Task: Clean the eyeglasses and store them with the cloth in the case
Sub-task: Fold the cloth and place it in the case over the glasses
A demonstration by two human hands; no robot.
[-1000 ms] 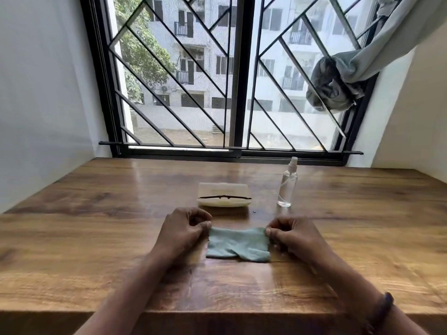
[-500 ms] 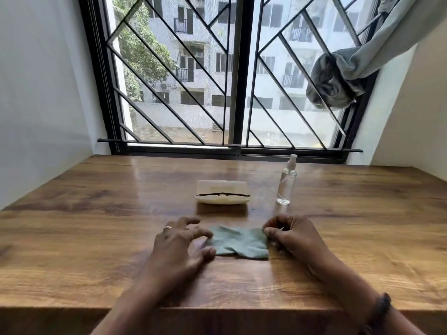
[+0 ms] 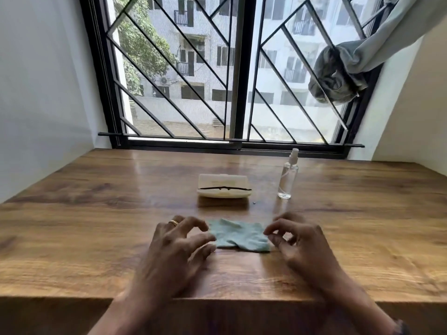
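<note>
A light green cloth (image 3: 238, 234) lies flat on the wooden table (image 3: 96, 226) between my hands. My left hand (image 3: 179, 247) hovers at its left edge with fingers spread, holding nothing. My right hand (image 3: 300, 243) is at the cloth's right edge, fingers curled and apart, not gripping it. Behind the cloth sits a cream case (image 3: 223, 187), open, with dark eyeglasses (image 3: 223, 189) resting across it. A clear spray bottle (image 3: 287, 176) stands upright to the right of the case.
A barred window (image 3: 237, 76) runs along the table's far edge, with white walls on both sides. A grey curtain (image 3: 338, 76) is knotted at the upper right. The table's front edge is just below my wrists.
Both hands have let go of the cloth: the left opened first and drew back, then the right released its pinch. The cloth stays flat in place.
</note>
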